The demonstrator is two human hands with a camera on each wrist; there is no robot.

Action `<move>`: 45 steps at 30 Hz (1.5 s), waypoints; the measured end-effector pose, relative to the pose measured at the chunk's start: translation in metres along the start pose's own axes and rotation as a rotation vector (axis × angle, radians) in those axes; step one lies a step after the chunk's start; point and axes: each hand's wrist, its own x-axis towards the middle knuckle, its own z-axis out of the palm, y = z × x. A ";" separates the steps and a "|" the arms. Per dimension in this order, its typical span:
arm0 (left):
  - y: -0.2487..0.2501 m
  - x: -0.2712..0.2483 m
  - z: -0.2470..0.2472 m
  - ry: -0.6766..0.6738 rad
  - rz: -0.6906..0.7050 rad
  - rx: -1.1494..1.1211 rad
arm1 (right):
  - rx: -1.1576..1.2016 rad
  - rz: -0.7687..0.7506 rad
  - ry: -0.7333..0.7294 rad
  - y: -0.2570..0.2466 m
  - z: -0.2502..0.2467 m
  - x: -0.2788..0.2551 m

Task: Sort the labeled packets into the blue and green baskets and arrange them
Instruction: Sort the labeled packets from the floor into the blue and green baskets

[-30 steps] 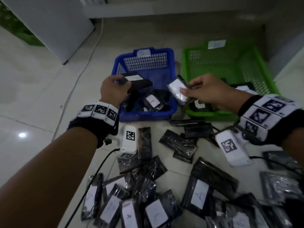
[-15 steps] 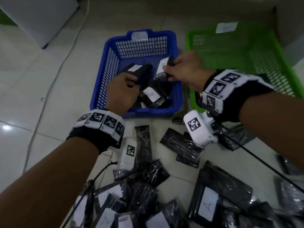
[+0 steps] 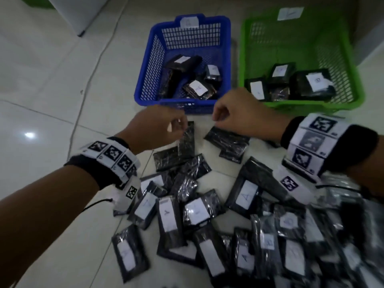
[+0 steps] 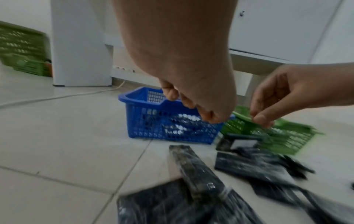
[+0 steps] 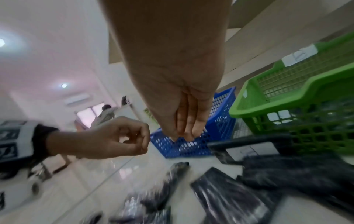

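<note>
The blue basket (image 3: 145,80) holds several black packets with white labels (image 3: 197,88); the green basket (image 3: 242,59) beside it holds three or so (image 3: 311,82). A heap of labeled packets (image 3: 197,210) covers the floor in front. My left hand (image 3: 174,127) hovers with loosely curled fingers, holding nothing, just over a narrow black packet (image 3: 187,140). My right hand (image 3: 218,117) hangs empty above another face-down packet (image 3: 226,140). In the left wrist view my left hand (image 4: 191,106) is clear of the narrow packet (image 4: 193,163). In the right wrist view my right hand (image 5: 185,133) points down with straight fingers.
A white cable (image 3: 93,69) runs across the tiled floor left of the blue basket. A white cabinet (image 3: 83,13) stands at the back left, with another green crate (image 4: 21,50) beyond it. A person (image 5: 105,115) stands far off in the room.
Both hands have let go of their packets in the blue basket and pulled back toward me. They now hover empty over the packets in front of the baskets.
</note>
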 end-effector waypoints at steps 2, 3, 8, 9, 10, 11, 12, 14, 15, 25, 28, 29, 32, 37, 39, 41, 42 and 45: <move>0.024 -0.017 0.009 -0.213 0.046 0.096 | -0.068 -0.023 -0.113 -0.003 0.004 -0.029; 0.036 -0.024 0.015 -0.309 0.067 0.137 | -0.093 -0.017 -0.190 -0.002 0.006 -0.042; 0.076 -0.059 0.058 -0.701 0.128 0.164 | -0.518 -0.131 -0.509 0.006 0.025 -0.102; 0.082 -0.063 0.064 -0.736 0.105 0.206 | -0.649 -0.187 -0.532 0.004 0.030 -0.112; 0.084 -0.067 0.072 -0.736 0.094 0.228 | -0.722 -0.236 -0.534 0.002 0.037 -0.117; 0.087 -0.071 0.078 -0.720 0.087 0.234 | -0.747 -0.289 -0.529 0.001 0.045 -0.121; 0.088 -0.073 0.083 -0.701 0.078 0.223 | -0.753 -0.332 -0.536 0.001 0.052 -0.124; 0.087 -0.076 0.086 -0.664 0.053 0.166 | -0.768 -0.367 -0.534 0.003 0.065 -0.128; 0.084 -0.075 0.086 -0.636 0.055 0.129 | -0.797 -0.374 -0.505 0.006 0.070 -0.129; 0.064 -0.050 0.060 -0.518 -0.220 -0.471 | -0.278 -0.069 -0.539 0.018 0.044 -0.098; 0.053 -0.031 0.036 -0.444 -0.324 -0.574 | -0.055 0.057 -0.420 0.016 0.019 -0.075; 0.048 -0.026 0.025 -0.406 -0.368 -0.643 | 0.007 0.093 -0.373 0.013 0.008 -0.065; 0.027 -0.004 -0.002 -0.188 -0.518 -0.721 | 0.251 0.249 -0.171 0.003 -0.020 -0.038; -0.026 0.043 -0.023 0.344 -0.701 -0.800 | 0.570 0.482 0.318 0.004 -0.037 0.018; -0.043 0.059 -0.023 0.404 -0.720 -0.776 | 0.620 0.506 0.439 0.007 -0.028 0.037; -0.055 0.072 -0.018 0.427 -0.702 -0.774 | 0.604 0.517 0.495 0.012 -0.013 0.051; -0.062 0.078 -0.014 0.440 -0.667 -0.749 | 0.557 0.520 0.505 0.016 -0.006 0.058; -0.071 0.092 -0.002 0.544 -0.504 -0.586 | 0.444 0.467 0.559 0.026 0.006 0.071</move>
